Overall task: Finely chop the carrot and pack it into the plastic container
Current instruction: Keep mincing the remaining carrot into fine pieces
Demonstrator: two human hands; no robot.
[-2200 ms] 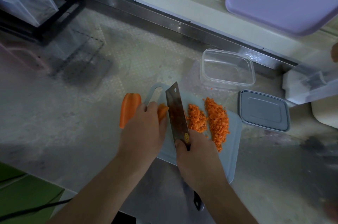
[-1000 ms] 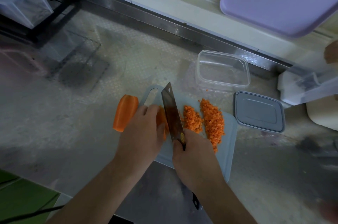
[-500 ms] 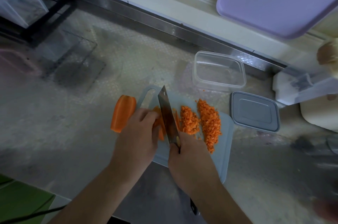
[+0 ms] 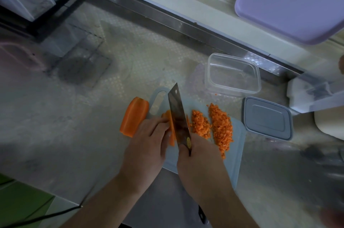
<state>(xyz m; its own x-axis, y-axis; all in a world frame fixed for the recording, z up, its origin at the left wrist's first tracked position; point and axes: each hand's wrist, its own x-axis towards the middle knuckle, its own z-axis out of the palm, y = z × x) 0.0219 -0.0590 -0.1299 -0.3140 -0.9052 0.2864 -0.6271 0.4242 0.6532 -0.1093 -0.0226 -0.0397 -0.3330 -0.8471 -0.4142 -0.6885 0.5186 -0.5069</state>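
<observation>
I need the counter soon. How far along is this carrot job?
Partly done. Two rows of chopped carrot lie on the board. In hand: the right hand grips the cleaver, cutting carrot strips that the left hand steadies. Left: a big uncut piece beside the board, and packing; the container looks empty, its lid off.

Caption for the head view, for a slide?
Right hand chops orange carrot strips with a steel cleaver; left hand steadies them.
</observation>
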